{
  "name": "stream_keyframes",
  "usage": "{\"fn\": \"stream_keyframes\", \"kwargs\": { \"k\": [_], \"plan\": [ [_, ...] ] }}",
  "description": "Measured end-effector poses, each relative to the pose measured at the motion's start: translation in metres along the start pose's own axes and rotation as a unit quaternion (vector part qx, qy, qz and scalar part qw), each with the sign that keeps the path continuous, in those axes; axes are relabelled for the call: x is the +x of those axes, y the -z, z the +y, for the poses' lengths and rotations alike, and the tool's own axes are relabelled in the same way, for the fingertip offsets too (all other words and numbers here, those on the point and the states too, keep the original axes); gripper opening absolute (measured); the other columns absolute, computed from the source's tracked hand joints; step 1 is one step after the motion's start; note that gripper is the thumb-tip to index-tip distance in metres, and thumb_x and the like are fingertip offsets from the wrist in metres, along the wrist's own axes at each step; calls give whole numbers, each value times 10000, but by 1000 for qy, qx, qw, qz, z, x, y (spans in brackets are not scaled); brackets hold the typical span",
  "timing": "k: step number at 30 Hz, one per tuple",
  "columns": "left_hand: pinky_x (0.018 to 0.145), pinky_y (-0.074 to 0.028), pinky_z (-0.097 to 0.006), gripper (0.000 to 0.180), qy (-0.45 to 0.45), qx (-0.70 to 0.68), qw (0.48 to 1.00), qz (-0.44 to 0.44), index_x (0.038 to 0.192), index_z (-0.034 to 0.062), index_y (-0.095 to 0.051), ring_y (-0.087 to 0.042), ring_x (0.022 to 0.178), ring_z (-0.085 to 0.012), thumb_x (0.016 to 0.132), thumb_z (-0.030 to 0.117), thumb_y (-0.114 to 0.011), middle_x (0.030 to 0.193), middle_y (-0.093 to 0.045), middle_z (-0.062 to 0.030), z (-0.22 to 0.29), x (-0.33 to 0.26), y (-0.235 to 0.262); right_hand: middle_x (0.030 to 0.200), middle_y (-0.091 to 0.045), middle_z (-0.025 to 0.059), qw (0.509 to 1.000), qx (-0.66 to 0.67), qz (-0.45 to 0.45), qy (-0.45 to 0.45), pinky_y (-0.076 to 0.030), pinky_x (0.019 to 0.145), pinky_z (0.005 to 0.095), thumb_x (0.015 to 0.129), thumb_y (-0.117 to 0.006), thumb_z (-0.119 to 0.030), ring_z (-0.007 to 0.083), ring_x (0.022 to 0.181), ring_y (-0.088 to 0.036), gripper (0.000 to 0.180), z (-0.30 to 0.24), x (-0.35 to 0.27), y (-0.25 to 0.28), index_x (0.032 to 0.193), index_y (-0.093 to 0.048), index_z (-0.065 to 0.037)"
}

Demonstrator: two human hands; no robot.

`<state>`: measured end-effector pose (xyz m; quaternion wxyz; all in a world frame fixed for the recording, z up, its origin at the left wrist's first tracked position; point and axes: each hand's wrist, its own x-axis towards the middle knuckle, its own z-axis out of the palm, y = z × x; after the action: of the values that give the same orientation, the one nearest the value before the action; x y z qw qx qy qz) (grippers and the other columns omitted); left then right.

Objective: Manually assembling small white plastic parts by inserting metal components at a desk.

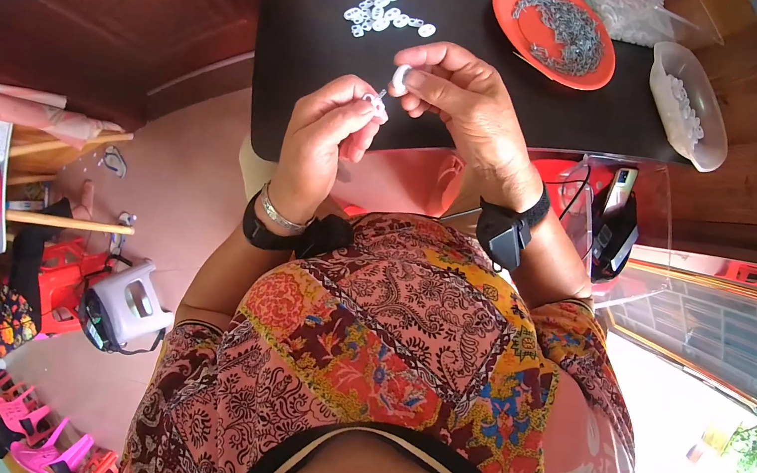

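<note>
White plastic ring (pixel 400 77) pinched in right hand (pixel 468 100) fingers; left hand (pixel 325 136) fingers grip small metal piece (pixel 377 101).

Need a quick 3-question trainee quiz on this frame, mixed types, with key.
1. True or false: the orange plate holds a heap of small metal parts.
2. What does the right hand pinch? A) white ring B) pen C) coin
3. Where does the loose pile of white rings lie?

Key:
1. True
2. A; the left hand pinches another small white piece
3. On the dark table, left of the plate
</note>
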<state>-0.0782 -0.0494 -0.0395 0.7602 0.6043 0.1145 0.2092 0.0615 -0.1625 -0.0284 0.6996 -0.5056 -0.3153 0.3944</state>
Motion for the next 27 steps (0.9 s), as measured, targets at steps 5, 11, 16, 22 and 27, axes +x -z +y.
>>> {"fn": "stream_keyframes", "kwargs": {
  "k": [5, 11, 16, 22, 27],
  "plan": [
    [495, -318, -210, 176, -14, -29, 999, -19, 846, 12, -513, -427, 546, -86, 910, 159, -439, 668, -486, -31, 2, -1, 4, 837, -656, 34, 999, -32, 16, 12, -460, 685, 220, 882, -607, -103, 88, 732, -588, 132, 7, -6, -15, 986, -641, -30],
    [503, -341, -203, 189, -29, -78, 997, 4, 873, -5, -531, -456, 549, -78, 914, 152, -433, 679, -527, -37, -2, -1, 6, 826, -661, 32, 1000, -16, 19, 4, -457, 654, 208, 859, -633, -103, 78, 716, -586, 122, 12, -7, -15, 944, -649, -17],
    [501, -337, -204, 179, -47, -58, 997, 6, 877, -5, -529, -457, 547, -78, 915, 141, -434, 682, -529, -42, 1, -5, 8, 815, -662, 36, 999, 33, -26, -35, -460, 646, 207, 838, -652, -97, 75, 707, -586, 124, 14, -8, -10, 922, -643, -5],
    [495, -324, -191, 183, -32, -10, 999, 16, 838, 0, -538, -447, 545, -60, 911, 139, -442, 660, -524, -21, 6, -11, 6, 822, -655, 66, 991, 118, -14, -56, -474, 671, 222, 845, -635, -66, 93, 694, -584, 145, 12, -9, -6, 978, -616, -12],
    [498, -321, -189, 161, -5, 58, 997, 41, 803, 8, -541, -409, 547, -37, 898, 120, -476, 650, -504, 0, 11, -13, -2, 820, -651, 72, 979, 171, -8, -106, -474, 679, 216, 859, -604, -54, 101, 694, -586, 150, 10, -10, 1, 1002, -612, -9]
  ]
}}
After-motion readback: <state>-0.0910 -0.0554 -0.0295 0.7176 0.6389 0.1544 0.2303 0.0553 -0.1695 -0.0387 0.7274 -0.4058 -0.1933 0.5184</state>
